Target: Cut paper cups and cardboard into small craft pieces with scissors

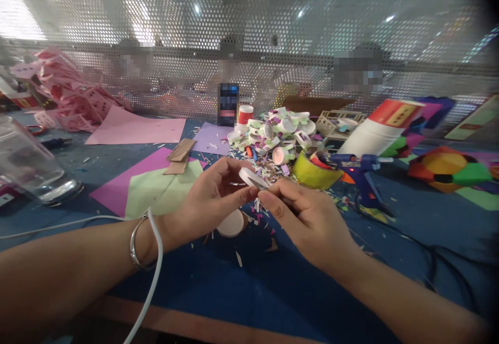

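Note:
Between the fingers and thumb of my left hand [214, 188] is a white, round paper cup bottom [246, 175] with a short rim. My right hand [312, 219] is closed on a bladed tool [258, 182]; its grey blade lies against the cup bottom, and its handle is hidden in my fingers. Under my left hand a pale paper disc [231, 224] lies on the blue table. Beyond both hands a heap of cut cup bottoms [278, 128] rises among paper scraps.
A blue glue gun [362, 170] with a lit red light stands right, its black cable trailing. Stacked paper cups [382, 128] lean behind it. Green paper [163, 190] and a clear jar [33, 159] are left. A white cord [155, 266] crosses my left wrist.

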The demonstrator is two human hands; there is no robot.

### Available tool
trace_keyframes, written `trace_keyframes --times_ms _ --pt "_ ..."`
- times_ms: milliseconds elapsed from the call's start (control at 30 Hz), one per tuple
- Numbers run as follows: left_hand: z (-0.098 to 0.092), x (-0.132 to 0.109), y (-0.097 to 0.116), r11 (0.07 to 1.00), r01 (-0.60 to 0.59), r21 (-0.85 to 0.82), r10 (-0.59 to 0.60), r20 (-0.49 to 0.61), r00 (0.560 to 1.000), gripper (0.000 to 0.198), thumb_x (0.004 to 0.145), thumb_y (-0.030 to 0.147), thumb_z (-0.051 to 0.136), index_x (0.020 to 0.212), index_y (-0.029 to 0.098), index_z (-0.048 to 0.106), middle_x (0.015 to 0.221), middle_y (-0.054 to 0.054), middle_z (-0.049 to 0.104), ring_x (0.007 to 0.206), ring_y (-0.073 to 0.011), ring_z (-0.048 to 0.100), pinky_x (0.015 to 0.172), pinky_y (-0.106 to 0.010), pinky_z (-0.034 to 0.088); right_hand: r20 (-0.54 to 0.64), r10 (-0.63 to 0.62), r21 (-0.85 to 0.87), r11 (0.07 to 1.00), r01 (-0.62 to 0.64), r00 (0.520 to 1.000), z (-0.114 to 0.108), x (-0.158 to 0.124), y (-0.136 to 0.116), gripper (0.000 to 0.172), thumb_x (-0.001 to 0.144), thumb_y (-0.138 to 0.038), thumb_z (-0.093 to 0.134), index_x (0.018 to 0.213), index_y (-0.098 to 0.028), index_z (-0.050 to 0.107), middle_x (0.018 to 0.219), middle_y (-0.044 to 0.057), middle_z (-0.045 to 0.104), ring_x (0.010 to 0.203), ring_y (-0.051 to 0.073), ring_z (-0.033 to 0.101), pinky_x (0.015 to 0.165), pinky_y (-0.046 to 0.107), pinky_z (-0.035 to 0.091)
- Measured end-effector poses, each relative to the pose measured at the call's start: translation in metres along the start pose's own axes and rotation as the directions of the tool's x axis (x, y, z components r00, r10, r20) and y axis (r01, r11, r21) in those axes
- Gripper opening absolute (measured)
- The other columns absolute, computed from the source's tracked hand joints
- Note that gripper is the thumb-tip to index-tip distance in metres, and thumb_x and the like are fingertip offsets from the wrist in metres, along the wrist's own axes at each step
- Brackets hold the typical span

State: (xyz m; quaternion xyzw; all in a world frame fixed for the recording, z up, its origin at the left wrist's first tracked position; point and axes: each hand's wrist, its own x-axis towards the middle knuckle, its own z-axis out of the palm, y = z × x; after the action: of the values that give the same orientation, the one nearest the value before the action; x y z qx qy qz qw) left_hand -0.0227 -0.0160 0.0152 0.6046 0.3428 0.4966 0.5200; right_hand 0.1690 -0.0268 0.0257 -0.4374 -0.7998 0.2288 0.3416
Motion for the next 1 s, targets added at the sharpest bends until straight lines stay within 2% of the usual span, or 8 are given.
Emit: trace_keyframes --times_ms 133,333,533,633,700,800,933,1000 --pt "-0.002 0.003 -0.004 0.999 -0.045 -0.001 0.045 -0.021 0.999 0.038 0.084 0.028 0.073 0.116 0.017 0.056 0.107 -0.009 0.063 0.099 -0.0202 0.061 0.084 -0.033 0.05 -0.012 0.025 0.029 0.999 -0.025 1.0 0.001 0.001 0.002 0.037 0.097 -0.05 0.053 0.074 -0.021 0.054 0.056 -0.004 0.044 0.05 0.011 0.04 0.048 0.027 0.029" --pt "-0.004 0.004 -0.007 0.996 0.092 -0.015 -0.093 -0.068 0.993 0.03 0.084 0.027 0.072 0.11 0.019 0.059 0.093 -0.004 0.063 0.084 -0.0162 0.057 0.076 -0.031 0.046 -0.005 0.181 0.174 0.969 -0.177 0.984 0.003 0.006 0.012 0.04 0.094 -0.058 0.055 0.084 -0.02 0.058 0.059 -0.004 0.044 0.051 0.011 0.036 0.047 0.027 0.026" --pt "-0.003 0.005 -0.003 0.955 0.192 -0.227 -0.215 -0.08 0.973 0.029 0.084 0.022 0.066 0.113 0.022 0.062 0.095 -0.003 0.063 0.087 -0.0165 0.057 0.08 -0.031 0.047 0.034 0.229 0.24 0.943 -0.23 0.973 0.004 0.009 0.016 0.042 0.093 -0.06 0.055 0.084 -0.02 0.059 0.064 -0.002 0.051 0.055 0.011 0.041 0.048 0.027 0.028" --pt "-0.004 0.007 0.0 0.896 0.247 -0.369 -0.28 -0.037 0.959 0.027 0.089 0.024 0.059 0.116 0.022 0.061 0.097 -0.004 0.064 0.086 -0.017 0.058 0.076 -0.031 0.05 0.036 0.229 0.255 0.939 -0.23 0.973 0.004 0.009 0.017 0.041 0.093 -0.06 0.055 0.084 -0.02 0.059 0.065 -0.002 0.053 0.055 0.012 0.043 0.048 0.026 0.03" --pt "-0.004 0.008 0.0 0.874 0.267 -0.406 -0.29 0.003 0.957 0.025 0.09 0.025 0.059 0.115 0.022 0.061 0.098 -0.005 0.064 0.087 -0.0174 0.059 0.075 -0.031 0.051 0.027 0.215 0.271 0.939 -0.214 0.976 0.005 0.009 0.018 0.04 0.092 -0.059 0.057 0.085 -0.02 0.06 0.067 -0.001 0.056 0.055 0.012 0.045 0.047 0.026 0.031" --pt "-0.004 0.005 0.0 0.904 0.236 -0.357 -0.237 0.042 0.971 0.029 0.086 0.022 0.068 0.115 0.022 0.061 0.098 -0.005 0.063 0.089 -0.0164 0.059 0.08 -0.03 0.051 -0.003 0.2 0.284 0.94 -0.191 0.98 0.005 0.01 0.016 0.04 0.092 -0.059 0.058 0.085 -0.02 0.062 0.067 0.001 0.059 0.056 0.014 0.049 0.047 0.026 0.033" --pt "-0.002 0.0 0.0 0.972 0.072 -0.223 -0.057 0.073 0.996 0.035 0.083 0.019 0.075 0.115 0.022 0.061 0.11 -0.006 0.061 0.104 -0.019 0.056 0.089 -0.032 0.049 0.004 0.213 0.305 0.93 -0.204 0.977 0.006 0.012 0.014 0.04 0.091 -0.058 0.059 0.082 -0.02 0.059 0.069 0.001 0.06 0.059 0.014 0.051 0.05 0.026 0.035" --pt "-0.001 -0.002 0.001 0.979 0.027 -0.202 -0.013 0.071 0.997 0.034 0.084 0.02 0.073 0.116 0.022 0.061 0.116 -0.007 0.06 0.109 -0.0205 0.054 0.09 -0.033 0.048 0.001 0.22 0.326 0.922 -0.209 0.975 0.006 0.012 0.013 0.039 0.091 -0.057 0.06 0.082 -0.02 0.058 0.069 0.0 0.058 0.06 0.013 0.049 0.051 0.026 0.035"
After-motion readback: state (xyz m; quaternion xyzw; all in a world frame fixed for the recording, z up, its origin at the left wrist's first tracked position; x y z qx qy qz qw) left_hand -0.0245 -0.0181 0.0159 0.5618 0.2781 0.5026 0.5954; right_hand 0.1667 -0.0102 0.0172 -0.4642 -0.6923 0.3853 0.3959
